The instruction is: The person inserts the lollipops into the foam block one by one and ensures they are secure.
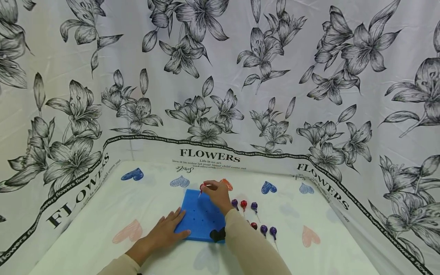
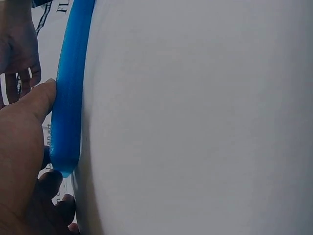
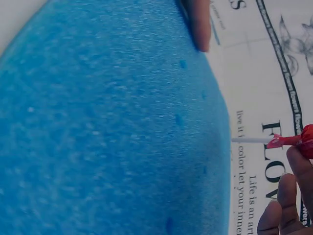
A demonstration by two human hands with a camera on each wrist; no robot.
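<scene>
A blue foam block (image 1: 197,231) with several small holes lies on the white cloth. My left hand (image 1: 164,231) rests against its left side, fingers spread and thumb along the front edge; in the left wrist view the thumb (image 2: 41,98) touches the block's side. Over the block's far left part, my right hand (image 1: 217,194) pinches a red-wrapped lollipop (image 1: 202,187) by its head. The white stick (image 3: 249,140) points down at the foam in the head view. Whether its tip touches a hole cannot be told.
Right of the block lie several wrapped lollipops in two rows, among them a red one (image 1: 243,203) and a purple one (image 1: 273,231). The right sleeve (image 1: 249,244) partly covers the nearer row. A dark object (image 1: 217,234) shows beside that sleeve. Flower-printed curtain (image 1: 213,88) surrounds the table.
</scene>
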